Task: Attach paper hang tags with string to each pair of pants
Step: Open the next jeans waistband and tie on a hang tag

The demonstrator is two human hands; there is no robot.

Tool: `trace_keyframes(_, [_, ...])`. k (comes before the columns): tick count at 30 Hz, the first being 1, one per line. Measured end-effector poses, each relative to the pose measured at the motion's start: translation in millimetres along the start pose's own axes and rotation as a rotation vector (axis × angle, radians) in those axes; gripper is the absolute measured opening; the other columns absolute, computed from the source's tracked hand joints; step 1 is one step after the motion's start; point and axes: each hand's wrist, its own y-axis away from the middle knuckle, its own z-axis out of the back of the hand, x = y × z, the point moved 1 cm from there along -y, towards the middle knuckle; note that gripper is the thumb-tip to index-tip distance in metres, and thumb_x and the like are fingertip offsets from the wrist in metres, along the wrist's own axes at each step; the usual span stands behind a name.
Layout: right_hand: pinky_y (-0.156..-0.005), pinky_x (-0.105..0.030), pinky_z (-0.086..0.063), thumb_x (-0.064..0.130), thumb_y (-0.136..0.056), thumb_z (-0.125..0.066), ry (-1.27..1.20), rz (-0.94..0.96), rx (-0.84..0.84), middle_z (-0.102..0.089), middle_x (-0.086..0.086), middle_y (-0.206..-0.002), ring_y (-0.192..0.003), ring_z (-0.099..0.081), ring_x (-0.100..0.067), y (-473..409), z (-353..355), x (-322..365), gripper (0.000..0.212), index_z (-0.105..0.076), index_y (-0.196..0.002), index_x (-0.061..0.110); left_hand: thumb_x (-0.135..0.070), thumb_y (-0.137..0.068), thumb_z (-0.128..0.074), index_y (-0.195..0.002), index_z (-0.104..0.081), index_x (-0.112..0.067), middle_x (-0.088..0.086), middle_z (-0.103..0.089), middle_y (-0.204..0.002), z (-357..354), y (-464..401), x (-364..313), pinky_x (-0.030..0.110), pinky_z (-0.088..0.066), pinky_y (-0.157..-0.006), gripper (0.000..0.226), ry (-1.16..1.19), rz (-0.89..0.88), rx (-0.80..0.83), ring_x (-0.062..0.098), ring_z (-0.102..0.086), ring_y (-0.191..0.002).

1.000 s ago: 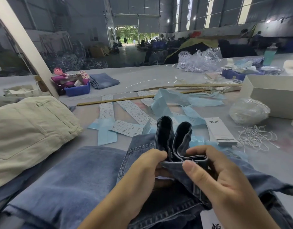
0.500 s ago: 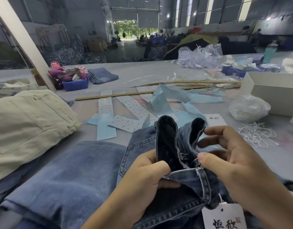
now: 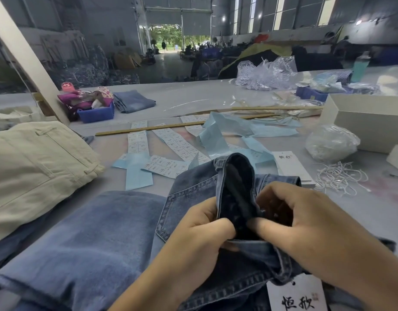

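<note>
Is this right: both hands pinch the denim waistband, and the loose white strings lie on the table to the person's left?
Not quite. In the head view the left hand and right hand do pinch the denim waistband, but the loose white strings lie on the table to the person's right, beside the hang-tag stack.

We have one head-worn wide-angle view, facing forward and down. It sits close above the left hand (image 3: 193, 250) and right hand (image 3: 305, 230); the surface (image 3: 193, 97) extends beyond them.

Both hands, left (image 3: 200, 239) and right (image 3: 305, 223), pinch with thumbs touching.
</note>
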Motion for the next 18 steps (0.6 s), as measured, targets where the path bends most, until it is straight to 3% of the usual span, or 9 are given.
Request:
trace_keyframes(1, [-0.050, -0.022, -0.046, 0.038, -0.079, -0.067, -0.017, -0.005, -0.016, -0.068, 0.013, -0.069, -0.057, -0.060, -0.007, -1.7, 1.3, -3.6, 0.007, -0.064, -0.084, 0.033, -0.001, -0.075, -0.046, -0.091, -0.060, 0.003, 0.018, -0.062, -0.084, 0.8, -0.3, 0.9, 0.042, -0.046, -0.073, 0.022, -0.014, 0.005, -0.033, 0.030, -0.058, -0.078])
trace_keyframes(3, [-0.054, -0.030, -0.048, 0.016, -0.085, -0.061, -0.111, -0.010, -0.096, -0.068, 0.006, -0.063, -0.057, -0.061, -0.016, -3.0, 3.1, -13.8, 0.016, -0.068, -0.082, 0.030, -0.006, -0.070, -0.047, -0.081, -0.053, 0.002, 0.016, -0.055, -0.077, 3.7, -1.0, 1.0, 0.041, -0.041, -0.066, 0.015, -0.027, 0.033, -0.135, 0.028, -0.050, -0.070])
trace_keyframes(5, [-0.062, -0.035, -0.052, 0.008, -0.086, -0.058, -0.235, -0.032, -0.145, -0.071, 0.005, -0.066, -0.064, -0.066, -0.021, -2.6, 2.2, -19.6, 0.025, -0.071, -0.082, 0.029, -0.011, -0.065, -0.047, -0.066, -0.046, -0.009, 0.010, -0.047, -0.067, 4.3, -1.7, -0.8, 0.035, -0.038, -0.057, 0.002, -0.063, 0.056, -0.231, 0.021, -0.044, -0.061])
trace_keyframes(8, [-0.068, -0.033, -0.057, 0.001, -0.086, -0.060, -0.444, -0.059, -0.182, -0.075, 0.003, -0.074, -0.071, -0.072, -0.019, -4.0, -3.8, -25.6, 0.032, -0.074, -0.084, 0.029, -0.014, -0.064, -0.043, -0.055, -0.039, -0.022, 0.002, -0.035, -0.056, 2.1, -1.6, -2.4, 0.032, -0.027, -0.048, 0.013, -0.154, 0.047, -0.291, 0.016, -0.033, -0.051])
trace_keyframes(10, [-0.065, -0.028, -0.056, -0.005, -0.085, -0.061, -0.626, -0.101, -0.244, -0.075, -0.002, -0.075, -0.070, -0.073, -0.022, -7.1, -5.8, -32.4, 0.036, -0.073, -0.085, 0.028, -0.016, -0.065, -0.041, -0.057, -0.040, -0.022, -0.002, -0.033, -0.053, 2.5, -1.5, -0.8, 0.028, -0.023, -0.046, 0.011, -0.195, 0.050, -0.294, 0.014, -0.030, -0.048])
trace_keyframes(14, [-0.073, -0.036, -0.056, -0.009, -0.086, -0.061, -0.820, -0.119, -0.260, -0.072, -0.013, -0.079, -0.073, -0.071, -0.029, -10.6, -10.2, -36.5, 0.034, -0.067, -0.090, 0.024, -0.028, -0.067, -0.041, -0.071, -0.049, -0.023, -0.013, -0.040, -0.048, 6.3, 0.1, -2.8, 0.028, -0.027, -0.049, 0.010, -0.408, 0.081, -0.296, 0.006, -0.034, -0.043])
trace_keyframes(16, [-0.069, -0.026, -0.057, -0.009, -0.087, -0.060, -0.851, -0.065, -0.245, -0.071, -0.011, -0.077, -0.073, -0.072, -0.024, -10.3, -10.1, -34.1, 0.030, -0.064, -0.096, 0.019, -0.038, -0.068, -0.046, -0.079, -0.054, -0.035, -0.017, -0.055, -0.056, 7.9, 1.6, -6.4, 0.024, -0.035, -0.053, 0.013, -0.525, 0.055, -0.311, -0.001, -0.046, -0.047])
trace_keyframes(18, [-0.062, -0.015, -0.053, -0.010, -0.086, -0.062, -0.834, -0.007, -0.207, -0.071, -0.006, -0.072, -0.068, -0.071, -0.016, -8.2, -8.6, -31.1, 0.029, -0.061, -0.102, 0.014, -0.053, -0.069, -0.052, -0.086, -0.052, -0.044, -0.022, -0.066, -0.075, 8.0, 3.7, -10.0, 0.027, -0.041, -0.060, 0.019, -0.624, 0.020, -0.343, -0.004, -0.059, -0.063])
